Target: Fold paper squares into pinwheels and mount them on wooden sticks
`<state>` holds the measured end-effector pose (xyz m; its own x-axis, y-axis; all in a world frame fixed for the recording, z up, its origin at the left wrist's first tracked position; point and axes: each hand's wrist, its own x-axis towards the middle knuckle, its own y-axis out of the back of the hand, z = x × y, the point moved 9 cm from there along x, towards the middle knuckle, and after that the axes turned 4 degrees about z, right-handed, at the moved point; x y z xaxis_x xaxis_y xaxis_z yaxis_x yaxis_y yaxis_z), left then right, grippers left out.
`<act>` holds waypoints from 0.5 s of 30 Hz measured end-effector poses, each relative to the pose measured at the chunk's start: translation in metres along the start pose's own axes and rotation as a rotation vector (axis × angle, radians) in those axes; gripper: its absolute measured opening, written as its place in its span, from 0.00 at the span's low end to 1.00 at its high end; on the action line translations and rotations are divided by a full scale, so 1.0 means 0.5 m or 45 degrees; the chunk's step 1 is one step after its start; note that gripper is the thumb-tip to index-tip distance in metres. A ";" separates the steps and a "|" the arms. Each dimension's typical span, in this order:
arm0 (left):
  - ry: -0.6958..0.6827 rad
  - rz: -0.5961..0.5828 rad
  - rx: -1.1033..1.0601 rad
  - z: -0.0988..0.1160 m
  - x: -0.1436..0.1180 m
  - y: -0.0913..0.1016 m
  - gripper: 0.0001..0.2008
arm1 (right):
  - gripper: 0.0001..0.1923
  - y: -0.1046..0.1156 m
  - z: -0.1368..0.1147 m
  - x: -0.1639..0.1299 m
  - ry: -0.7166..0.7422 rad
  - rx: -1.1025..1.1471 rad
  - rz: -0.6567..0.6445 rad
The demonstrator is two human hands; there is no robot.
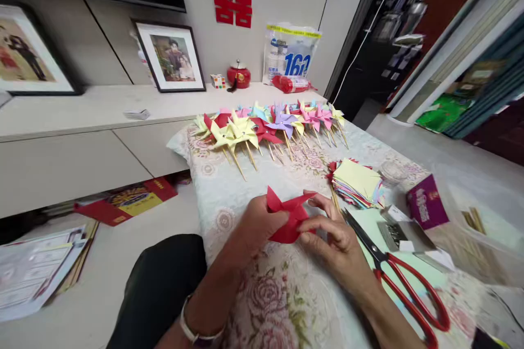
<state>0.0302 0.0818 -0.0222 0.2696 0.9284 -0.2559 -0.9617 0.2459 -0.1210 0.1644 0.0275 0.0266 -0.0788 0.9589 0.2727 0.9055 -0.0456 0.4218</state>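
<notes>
On the flowered surface [229, 196], the left hand [256, 223] pinches the near-left edge of a red paper pinwheel [289, 218], fingers closed narrow on it. The right hand [331, 234] grips its right side, thumb and fingertips pressing the folded points toward the centre. The folding step looks to be in hand; the points likely need gathering and pinning next, which calls for a firm pinch at the middle. Beyond lie finished pinwheels on sticks [266, 128]. To the right sit a stack of coloured paper squares [358, 182] and red-handled scissors [401, 278].
</notes>
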 end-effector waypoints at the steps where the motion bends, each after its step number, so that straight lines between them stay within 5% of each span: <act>1: 0.004 0.003 0.003 0.000 0.000 -0.001 0.06 | 0.05 -0.001 -0.002 0.001 -0.006 -0.013 -0.007; 15: 0.019 -0.054 0.134 -0.002 -0.007 -0.027 0.05 | 0.05 0.001 0.006 0.002 -0.107 0.087 0.077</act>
<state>0.0424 0.0749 -0.0208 0.3101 0.9125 -0.2667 -0.9491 0.3136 -0.0305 0.1660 0.0295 0.0244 0.0097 0.9752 0.2212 0.9341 -0.0878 0.3460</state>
